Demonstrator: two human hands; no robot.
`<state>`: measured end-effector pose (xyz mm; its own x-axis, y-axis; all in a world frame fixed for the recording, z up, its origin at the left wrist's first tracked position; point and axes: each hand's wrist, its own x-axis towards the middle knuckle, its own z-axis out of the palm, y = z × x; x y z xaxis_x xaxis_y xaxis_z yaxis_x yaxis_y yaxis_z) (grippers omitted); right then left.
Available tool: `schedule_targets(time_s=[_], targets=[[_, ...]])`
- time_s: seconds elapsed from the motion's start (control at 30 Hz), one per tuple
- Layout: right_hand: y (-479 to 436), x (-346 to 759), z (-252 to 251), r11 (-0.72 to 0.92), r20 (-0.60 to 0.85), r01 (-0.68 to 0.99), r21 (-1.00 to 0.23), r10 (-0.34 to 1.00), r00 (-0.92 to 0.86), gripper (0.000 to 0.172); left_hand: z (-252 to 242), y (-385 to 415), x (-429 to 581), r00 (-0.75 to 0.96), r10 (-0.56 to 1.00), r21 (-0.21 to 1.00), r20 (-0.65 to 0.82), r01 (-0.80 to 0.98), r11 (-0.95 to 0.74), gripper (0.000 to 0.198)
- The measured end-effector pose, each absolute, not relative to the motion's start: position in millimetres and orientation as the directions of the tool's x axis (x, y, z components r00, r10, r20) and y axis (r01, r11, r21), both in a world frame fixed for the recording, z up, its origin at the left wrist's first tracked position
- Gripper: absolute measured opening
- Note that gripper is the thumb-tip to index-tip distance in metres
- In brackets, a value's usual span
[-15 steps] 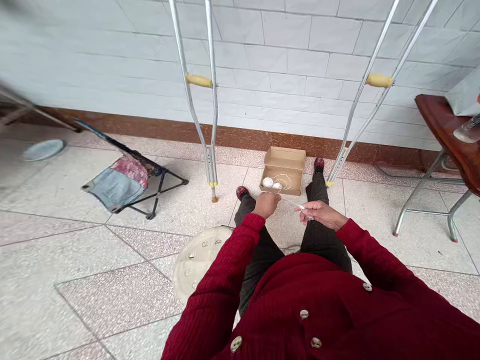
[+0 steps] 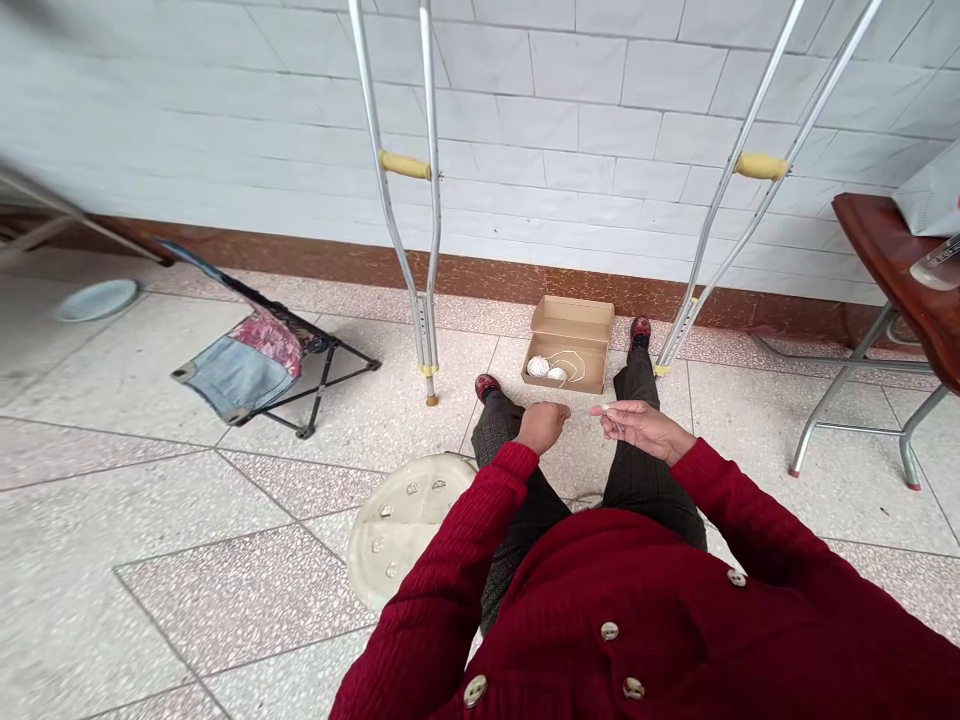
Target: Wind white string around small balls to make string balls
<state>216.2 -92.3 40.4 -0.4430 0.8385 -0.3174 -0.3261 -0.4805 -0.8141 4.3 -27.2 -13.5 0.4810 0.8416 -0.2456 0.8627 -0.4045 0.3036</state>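
Note:
My left hand [image 2: 544, 427] is closed just in front of the cardboard box, its fingertips pinched on a thin white yarn strand. Facing it across a small gap, my right hand [image 2: 646, 428] has thumb and forefinger pressed together on white yarn [image 2: 618, 428], with part of it hanging by the fingers. Two white yarn balls [image 2: 538, 367] lie inside the open cardboard box [image 2: 587, 313], loose loops of strand beside them. The box rests on the floor between my feet. How the yarn sits inside my left fist is hidden.
Two metal crutches [image 2: 406, 165] [image 2: 761, 166] lean on the tiled wall. A folding stool [image 2: 244, 370] stands at left, near a pale round dish [image 2: 97, 300]. Beside my left leg is a round plastic stool [image 2: 397, 525]. A brown table [image 2: 877, 235] is at right.
My left hand has come down and rightward, narrowing the gap to my right hand. The yarn at my right fingers looks more bunched. My right hand has hardly moved.

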Motion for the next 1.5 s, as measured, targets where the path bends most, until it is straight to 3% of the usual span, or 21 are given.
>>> schedule_targets(time_s=[0.17, 0.4, 0.77, 0.93, 1.1, 1.23, 1.37, 1.5], targets=[[-77, 218, 24, -0.224, -0.205, -0.096, -0.970, 0.962, -0.181, 0.041, -15, -51, 12, 0.553, 0.800, 0.326, -0.233, 0.820, -0.471, 0.024], [-57, 212, -12, -0.101, -0.094, 0.156, -0.983, 0.994, 0.053, 0.047, -7, -76, 26, 0.638, 0.753, 0.347, -0.161, 0.751, -0.562, 0.028], [-69, 208, -34, 0.008, -0.036, 0.491, -0.871, 0.996, -0.080, 0.027, 24, -61, 35, 0.735, 0.679, 0.403, 0.000, 0.621, -0.672, 0.025], [-86, 208, -29, 0.051, -0.065, 0.473, -0.880, 0.972, -0.225, 0.022, 41, -41, 31, 0.702, 0.710, 0.448, 0.053, 0.619, -0.646, 0.025], [-99, 206, -15, 0.030, -0.103, 0.360, -0.932, 0.933, -0.345, 0.034, 42, -23, 24, 0.630, 0.774, 0.516, 0.056, 0.646, -0.563, 0.025], [-104, 205, 4, -0.038, -0.090, 0.133, -0.990, 0.910, -0.405, 0.040, 30, -24, 22, 0.611, 0.792, 0.599, 0.000, 0.634, -0.489, 0.027], [-101, 203, 15, -0.128, -0.069, -0.133, -0.983, 0.921, -0.383, 0.045, 12, -41, 26, 0.630, 0.775, 0.666, -0.040, 0.595, -0.449, 0.036], [-85, 200, 5, -0.099, -0.083, -0.055, -0.994, 0.967, -0.242, 0.050, -3, -62, 30, 0.641, 0.764, 0.688, -0.068, 0.585, -0.430, 0.038]])
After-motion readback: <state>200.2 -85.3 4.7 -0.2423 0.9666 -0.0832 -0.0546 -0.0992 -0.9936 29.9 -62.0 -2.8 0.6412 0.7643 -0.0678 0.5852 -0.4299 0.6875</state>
